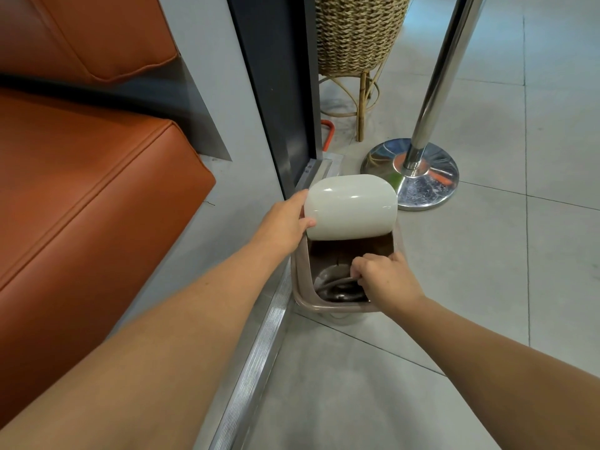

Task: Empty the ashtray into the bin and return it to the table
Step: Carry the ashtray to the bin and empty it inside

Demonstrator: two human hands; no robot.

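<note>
A small beige bin (337,307) stands on the floor by a dark door frame. Its cream lid (350,207) is raised, with my left hand (285,224) gripping the lid's left edge. My right hand (383,279) is over the bin's open mouth and holds a clear glass ashtray (337,285) tipped down inside the opening. The ashtray's far side is hidden by my fingers. What lies inside the bin is dark and hard to make out.
An orange leather sofa (81,177) fills the left. A chrome post with a round base (410,173) stands just behind the bin on the right. A woven basket on a rattan stand (357,34) is further back. A metal floor strip (256,358) runs along the tiled floor.
</note>
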